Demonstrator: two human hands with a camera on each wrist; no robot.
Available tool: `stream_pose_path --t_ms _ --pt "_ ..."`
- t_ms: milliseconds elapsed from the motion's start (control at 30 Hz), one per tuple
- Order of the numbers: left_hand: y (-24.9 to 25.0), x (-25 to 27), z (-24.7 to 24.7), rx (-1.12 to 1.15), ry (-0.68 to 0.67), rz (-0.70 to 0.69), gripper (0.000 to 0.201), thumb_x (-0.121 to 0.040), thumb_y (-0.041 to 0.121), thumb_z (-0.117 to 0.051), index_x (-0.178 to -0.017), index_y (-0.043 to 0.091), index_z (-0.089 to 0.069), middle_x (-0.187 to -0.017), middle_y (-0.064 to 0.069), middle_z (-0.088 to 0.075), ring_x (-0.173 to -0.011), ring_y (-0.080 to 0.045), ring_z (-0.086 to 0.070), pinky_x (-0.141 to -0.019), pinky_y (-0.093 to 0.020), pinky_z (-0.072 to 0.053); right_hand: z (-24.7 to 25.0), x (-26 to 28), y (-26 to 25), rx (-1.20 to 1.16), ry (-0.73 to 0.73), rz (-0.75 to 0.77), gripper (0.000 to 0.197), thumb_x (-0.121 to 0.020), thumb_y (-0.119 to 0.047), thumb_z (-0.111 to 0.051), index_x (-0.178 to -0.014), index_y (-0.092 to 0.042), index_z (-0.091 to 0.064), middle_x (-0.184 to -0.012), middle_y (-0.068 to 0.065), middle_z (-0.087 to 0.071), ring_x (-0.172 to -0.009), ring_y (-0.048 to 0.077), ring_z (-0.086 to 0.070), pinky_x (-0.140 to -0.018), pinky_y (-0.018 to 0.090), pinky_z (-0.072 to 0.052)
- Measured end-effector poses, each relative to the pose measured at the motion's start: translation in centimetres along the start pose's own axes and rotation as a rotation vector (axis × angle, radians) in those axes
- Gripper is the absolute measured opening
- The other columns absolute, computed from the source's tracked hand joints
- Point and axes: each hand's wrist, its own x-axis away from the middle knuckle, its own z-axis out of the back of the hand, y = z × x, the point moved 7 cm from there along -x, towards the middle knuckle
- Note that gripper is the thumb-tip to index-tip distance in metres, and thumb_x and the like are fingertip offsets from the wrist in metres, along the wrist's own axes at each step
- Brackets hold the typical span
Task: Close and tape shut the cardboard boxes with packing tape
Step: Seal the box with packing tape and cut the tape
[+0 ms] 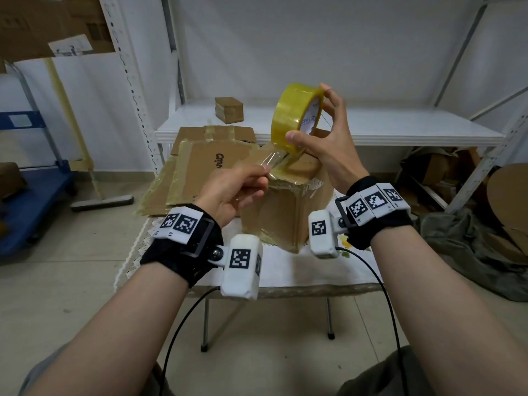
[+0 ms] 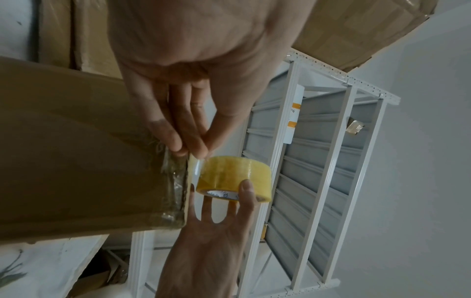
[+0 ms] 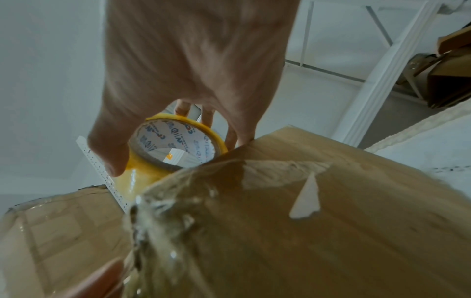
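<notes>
A closed cardboard box (image 1: 288, 212) with glossy tape over its top stands on a small white table (image 1: 285, 272). My right hand (image 1: 320, 138) grips a yellowish roll of packing tape (image 1: 295, 118) above the box's far top edge, thumb on the outer face and fingers on the far rim. A clear strip (image 1: 275, 161) runs from the roll down to my left hand (image 1: 243, 184), which pinches its free end just above the box top. The left wrist view shows the roll (image 2: 234, 177) beside the box's taped edge (image 2: 175, 181). In the right wrist view the roll (image 3: 175, 149) sits behind the box (image 3: 305, 221).
Flattened cardboard sheets (image 1: 200, 164) lie behind the table. A small taped box (image 1: 229, 109) sits on a white metal shelf (image 1: 371, 124). Crumpled cardboard and cloth (image 1: 463, 224) are piled at the right. A blue cart (image 1: 25, 195) stands at the left.
</notes>
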Motion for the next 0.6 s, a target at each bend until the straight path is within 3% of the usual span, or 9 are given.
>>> stream_pose_path --t_ms 67,233,400,600 --pt "-0.1 0.0 0.2 0.032 0.003 0.008 0.019 -0.078 0.011 -0.081 -0.096 0.007 -0.075 -0.068 -0.001 -0.071 -0.061 -0.009 -0.068 -0.061 -0.023 -0.06 -0.3 0.0 -0.1 0.011 -0.011 0.011 0.105 -0.061 -0.042 -0.092 -0.148 -0.043 -0.033 -0.151 -0.006 -0.037 -0.136 0.021 -0.047 -0.101 0.049 -0.054" --pt "-0.3 -0.1 0.5 0.088 0.006 -0.006 0.015 -0.08 0.004 -0.077 -0.094 0.003 -0.075 -0.083 -0.008 -0.076 -0.074 -0.016 -0.074 -0.071 -0.03 -0.062 -0.6 0.1 -0.3 0.057 -0.026 0.012 0.107 -0.06 -0.048 -0.091 -0.149 -0.043 -0.031 -0.151 -0.007 -0.037 -0.137 0.022 -0.047 -0.104 0.05 -0.052" --pt "-0.7 -0.1 0.4 0.153 -0.01 0.017 0.005 -0.086 0.002 -0.07 -0.09 0.002 -0.072 -0.074 -0.009 -0.074 -0.073 -0.017 -0.073 -0.074 -0.031 -0.062 -1.1 0.0 -0.5 0.1 -0.05 0.03 0.108 -0.061 -0.05 -0.09 -0.15 -0.043 -0.029 -0.154 -0.007 -0.034 -0.14 0.02 -0.041 -0.108 0.051 -0.048" --pt "-1.4 -0.2 0.1 0.23 -0.063 0.056 0.008 -0.09 0.0 -0.065 -0.097 -0.001 -0.07 -0.082 -0.012 -0.075 -0.076 -0.019 -0.074 -0.075 -0.032 -0.062 -1.6 0.0 -0.7 0.147 -0.071 0.048 0.106 -0.064 -0.051 -0.089 -0.15 -0.042 -0.027 -0.155 -0.006 -0.033 -0.142 0.019 -0.039 -0.112 0.05 -0.044"
